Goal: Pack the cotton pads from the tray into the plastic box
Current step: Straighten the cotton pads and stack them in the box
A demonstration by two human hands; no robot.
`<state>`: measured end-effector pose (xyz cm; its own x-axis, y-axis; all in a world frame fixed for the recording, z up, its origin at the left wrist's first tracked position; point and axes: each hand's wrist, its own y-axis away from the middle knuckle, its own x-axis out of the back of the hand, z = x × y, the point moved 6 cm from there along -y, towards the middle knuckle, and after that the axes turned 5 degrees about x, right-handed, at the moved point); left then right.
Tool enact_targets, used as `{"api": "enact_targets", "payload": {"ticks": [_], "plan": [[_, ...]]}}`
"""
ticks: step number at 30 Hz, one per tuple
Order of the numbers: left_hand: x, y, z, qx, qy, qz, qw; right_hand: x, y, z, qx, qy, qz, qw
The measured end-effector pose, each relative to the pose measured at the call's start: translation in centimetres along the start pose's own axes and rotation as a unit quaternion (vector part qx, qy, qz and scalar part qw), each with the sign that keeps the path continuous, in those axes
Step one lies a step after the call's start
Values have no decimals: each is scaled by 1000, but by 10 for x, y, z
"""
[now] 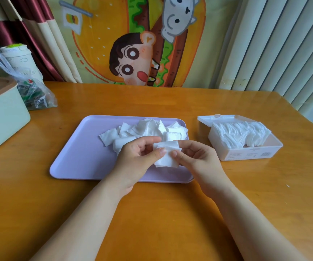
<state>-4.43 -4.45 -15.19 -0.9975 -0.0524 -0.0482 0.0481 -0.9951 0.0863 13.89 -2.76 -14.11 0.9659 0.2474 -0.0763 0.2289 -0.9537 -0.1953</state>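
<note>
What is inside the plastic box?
White cotton pads, stacked in a leaning row, fill most of the plastic box; its lid is open. The floor beneath them is hidden.

Wooden table (151,213), filling the lower frame. At the left edge, a pale green box (3,117) with a brown rim; beside it, a clear plastic bag (37,95) and a white cup (20,57). Behind the table: red-and-cream curtain (39,44) at upper left, cartoon burger hanging (99,44) at top centre, pale vertical blinds (283,53) at upper right.
</note>
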Motion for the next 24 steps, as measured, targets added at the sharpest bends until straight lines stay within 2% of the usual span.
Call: {"api": "enact_targets", "payload": {"ticks": [4,9,16,20,24], "plan": [[1,-2,-3,6,39,-11,999,5,2,-1,2,-6,69,998],[-4,0,-2,27,73,-28,997,9,5,-2,7,39,110,993],[-4,-1,-3,28,63,-23,997,14,5,0,22,72,152,985],[1,-3,-4,26,46,20,998,15,3,-2,42,70,131,988],[4,-4,-5,22,4,56,998,18,-3,-12,38,89,25,995]]}}
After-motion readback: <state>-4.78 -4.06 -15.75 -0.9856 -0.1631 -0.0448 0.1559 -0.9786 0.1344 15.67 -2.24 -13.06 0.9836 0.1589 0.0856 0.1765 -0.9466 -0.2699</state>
